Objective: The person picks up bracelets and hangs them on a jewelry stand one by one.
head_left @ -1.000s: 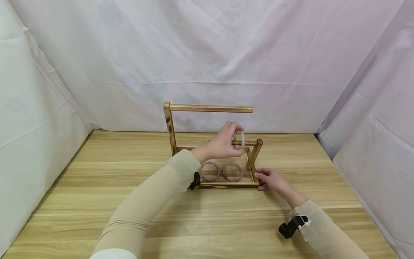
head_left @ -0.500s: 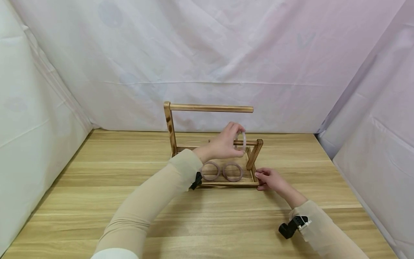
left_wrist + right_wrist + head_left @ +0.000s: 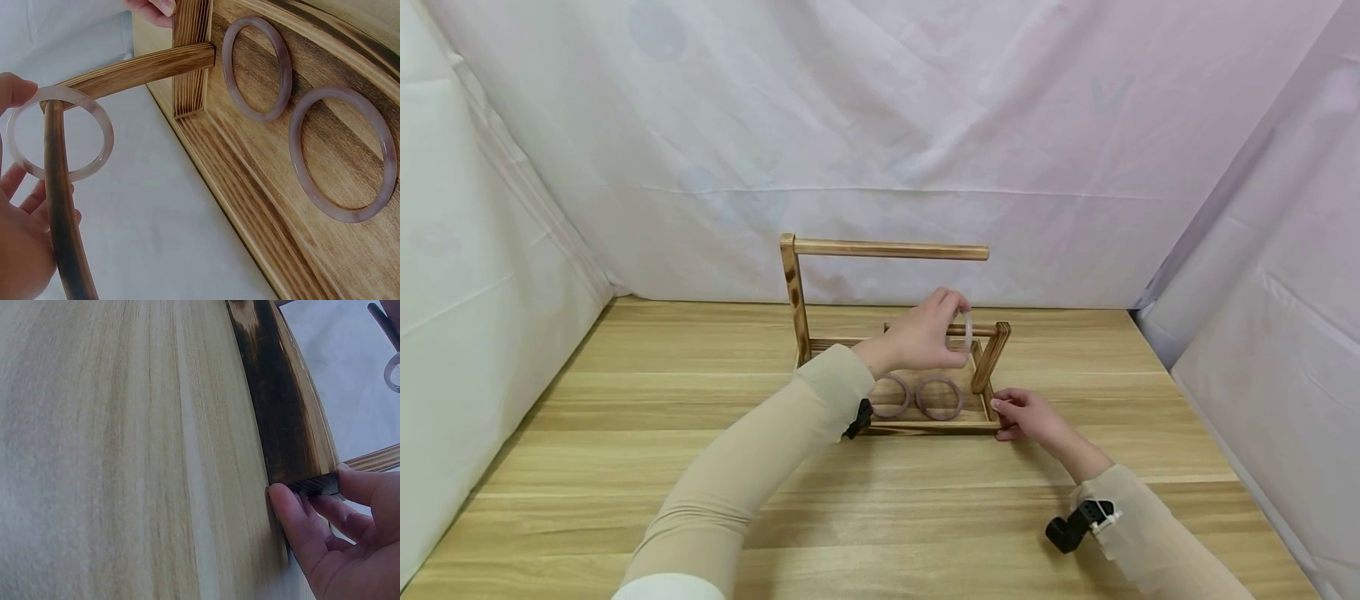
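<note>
Between thumb and fingers, my left hand (image 3: 921, 335) pinches a pale translucent bangle (image 3: 103, 140). This bangle encircles the lower bar (image 3: 57, 187) of a wooden rack, whose short post (image 3: 990, 358) stands at the right end. Whether the bangle touches the bar I cannot tell. My right hand (image 3: 1030, 414) grips the front right corner of the rack's tray (image 3: 928, 429), as the right wrist view shows closely. Two purplish bangles, a right one (image 3: 939, 398) and a left one (image 3: 342, 153), lie flat in the tray; my left wrist partly covers the left one in the head view.
A taller post (image 3: 794, 296) at the rack's left carries a higher bar (image 3: 891, 249) that reaches right over my left hand. Wood-grain table (image 3: 625, 400) surrounds the rack. White cloth (image 3: 880, 125) hangs behind and at both sides.
My left hand has shifted slightly to the right along the lower bar, carrying the pale bangle with it. My right hand keeps its place at the tray corner.
</note>
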A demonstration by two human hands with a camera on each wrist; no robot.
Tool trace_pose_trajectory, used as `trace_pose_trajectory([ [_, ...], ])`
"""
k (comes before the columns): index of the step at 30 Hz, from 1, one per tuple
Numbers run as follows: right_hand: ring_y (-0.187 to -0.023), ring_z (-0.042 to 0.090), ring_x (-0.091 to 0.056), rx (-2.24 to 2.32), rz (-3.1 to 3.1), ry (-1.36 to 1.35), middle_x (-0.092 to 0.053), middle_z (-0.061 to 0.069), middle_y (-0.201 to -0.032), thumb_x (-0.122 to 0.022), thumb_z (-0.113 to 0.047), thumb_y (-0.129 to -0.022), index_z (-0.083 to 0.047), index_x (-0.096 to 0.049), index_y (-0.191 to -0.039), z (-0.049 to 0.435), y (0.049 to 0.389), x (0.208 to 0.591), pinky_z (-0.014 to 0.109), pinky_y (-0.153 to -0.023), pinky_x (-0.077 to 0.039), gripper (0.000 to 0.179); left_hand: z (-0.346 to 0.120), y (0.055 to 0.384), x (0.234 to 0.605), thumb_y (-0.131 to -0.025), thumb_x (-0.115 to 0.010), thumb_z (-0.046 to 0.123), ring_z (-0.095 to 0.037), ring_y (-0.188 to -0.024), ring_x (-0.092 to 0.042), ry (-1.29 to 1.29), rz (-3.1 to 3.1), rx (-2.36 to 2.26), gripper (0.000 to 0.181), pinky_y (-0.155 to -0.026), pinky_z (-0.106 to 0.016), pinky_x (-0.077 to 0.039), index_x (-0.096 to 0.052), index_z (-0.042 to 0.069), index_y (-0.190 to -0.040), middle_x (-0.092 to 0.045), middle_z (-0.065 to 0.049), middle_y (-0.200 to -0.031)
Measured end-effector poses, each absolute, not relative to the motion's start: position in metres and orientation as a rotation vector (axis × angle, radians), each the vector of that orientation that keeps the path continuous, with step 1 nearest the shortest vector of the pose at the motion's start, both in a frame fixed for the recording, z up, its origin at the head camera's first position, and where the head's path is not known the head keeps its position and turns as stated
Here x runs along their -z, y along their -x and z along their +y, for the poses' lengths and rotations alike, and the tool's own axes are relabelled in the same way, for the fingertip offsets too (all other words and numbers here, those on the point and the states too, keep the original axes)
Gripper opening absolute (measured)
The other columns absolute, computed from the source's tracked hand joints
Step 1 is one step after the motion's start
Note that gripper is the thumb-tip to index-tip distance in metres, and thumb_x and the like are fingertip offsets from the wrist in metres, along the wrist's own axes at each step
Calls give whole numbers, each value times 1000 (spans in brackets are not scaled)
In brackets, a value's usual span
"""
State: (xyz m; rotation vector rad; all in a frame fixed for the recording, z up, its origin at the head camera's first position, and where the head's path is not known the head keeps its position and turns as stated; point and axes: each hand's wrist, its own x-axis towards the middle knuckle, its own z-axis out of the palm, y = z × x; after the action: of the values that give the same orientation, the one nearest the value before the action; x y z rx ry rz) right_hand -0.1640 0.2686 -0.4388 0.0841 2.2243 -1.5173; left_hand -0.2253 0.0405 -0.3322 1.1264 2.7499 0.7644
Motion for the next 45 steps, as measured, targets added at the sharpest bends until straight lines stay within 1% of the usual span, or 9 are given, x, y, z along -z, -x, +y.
trace_pose_trajectory([
  [6, -72, 10, -52, 1525, 2227, -91, -48, 3, -81, -44, -13, -98, 17, -38, -128, 269, 164, 440, 26, -67, -57, 42, 42, 224, 332, -81, -62, 30, -12, -84, -50, -1143, 2788, -673, 54, -75, -25, -46, -41, 11, -127, -47, -5, -123],
  [10, -73, 10, -51, 1530, 2224, -92, -47, 3, -82, -44, -14, -98, 17, -38, -129, 269, 163, 438, 26, -67, -57, 43, 43, 225, 332, -81, -62, 31, -11, -80, -50, -1154, 2806, -622, 55, -73, -25, -46, -41, 12, -127, -48, -4, -121],
  [13, -74, 11, -51, 1529, 2222, -92, -47, 4, -83, -44, -14, -98, 17, -36, -130, 269, 161, 437, 26, -67, -57, 45, 44, 225, 333, -81, -63, 32, -13, -87, -52, -1160, 2820, -585, 56, -80, -26, -47, -41, 12, -128, -48, -3, -122],
  [15, -74, 11, -51, 1526, 2221, -94, -47, 4, -85, -44, -14, -99, 17, -34, -132, 268, 160, 437, 27, -68, -57, 46, 45, 225, 333, -81, -63, 33, -14, -98, -53, -1162, 2832, -553, 56, -92, -30, -45, -41, 12, -128, -49, -3, -123],
  [18, -75, 11, -52, 1522, 2219, -102, -47, 4, -86, -44, -14, -99, 17, -32, -134, 269, 160, 437, 27, -68, -57, 48, 46, 225, 334, -80, -63, 35, -15, -116, -49, -1161, 2852, -501, 56, -111, -36, -32, -42, 14, -128, -50, -2, -126],
  [20, -75, 11, -52, 1519, 2220, -104, -48, 4, -86, -44, -14, -99, 17, -32, -134, 269, 160, 437, 27, -69, -57, 49, 47, 225, 334, -81, -63, 35, -15, -123, -46, -1161, 2861, -474, 56, -116, -40, -22, -43, 15, -128, -51, -2, -127],
  [24, -76, 12, -52, 1518, 2221, -103, -48, 5, -87, -44, -14, -99, 17, -32, -134, 269, 159, 437, 28, -69, -57, 49, 47, 224, 334, -82, -61, 36, -15, -123, -47, -1158, 2871, -434, 54, -118, -43, -17, -44, 15, -129, -51, 0, -127],
  [35, -76, 11, -53, 1512, 2236, -111, -48, 5, -87, -43, -14, -98, 16, -34, -134, 271, 162, 439, 27, -69, -57, 47, 48, 223, 334, -82, -60, 40, -15, -119, -49, -1183, 2929, -337, 52, -116, -48, -19, -45, 18, -127, -53, 3, -125],
  [45, -75, 11, -52, 1509, 2229, -98, -48, 4, -86, -44, -14, -99, 17, -33, -133, 269, 160, 438, 28, -69, -57, 47, 44, 225, 332, -77, -65, 56, -20, -127, -43, -1128, 2999, -346, 76, -114, -47, -23, -37, 19, -138, -46, 0, -134],
])
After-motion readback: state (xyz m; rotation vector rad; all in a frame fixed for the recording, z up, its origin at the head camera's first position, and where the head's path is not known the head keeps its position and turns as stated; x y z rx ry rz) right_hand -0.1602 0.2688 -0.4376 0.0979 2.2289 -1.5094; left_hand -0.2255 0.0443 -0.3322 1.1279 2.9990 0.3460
